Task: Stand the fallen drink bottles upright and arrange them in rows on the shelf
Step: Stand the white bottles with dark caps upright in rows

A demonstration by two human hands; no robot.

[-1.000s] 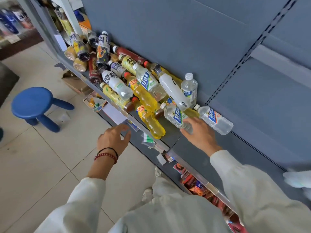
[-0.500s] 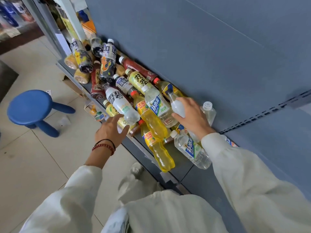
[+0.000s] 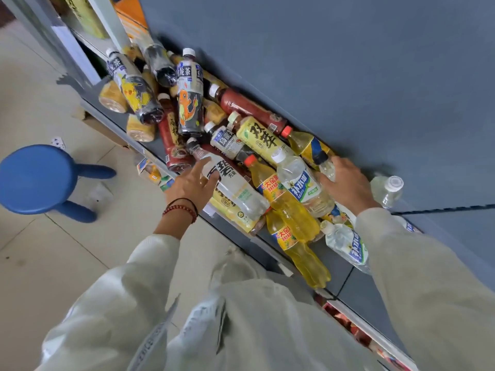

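Grey steel forms the shelf (image 3: 336,269), and the drink bottles lie on it in one tumbled heap against the back panel (image 3: 348,76), nearly all on their sides. Two hold yellow drink under red caps: the upper yellow bottle (image 3: 284,202) overlaps the lower yellow bottle (image 3: 301,253) at the shelf's near edge. Two are pale with blue-and-white labels: the pale bottle in the heap (image 3: 304,183) and the pale bottle by the sleeve (image 3: 345,245). Two dark tea bottles carry cartoon labels, the left tea bottle (image 3: 134,92) and the right tea bottle (image 3: 188,103), both at the far end. One white-capped bottle (image 3: 388,188) appears to stand upright just beside the panel. The left hand (image 3: 191,184) lies with its fingers stretched on the white-labelled bottle (image 3: 233,186), touching it but not wrapped round it; two bands circle that wrist. The right hand (image 3: 345,183) is palm down, its fingers curled over the blue-capped bottle (image 3: 327,170), whose neck shows past the knuckles. One blue stool (image 3: 34,178) stands on the tiled floor (image 3: 67,263).
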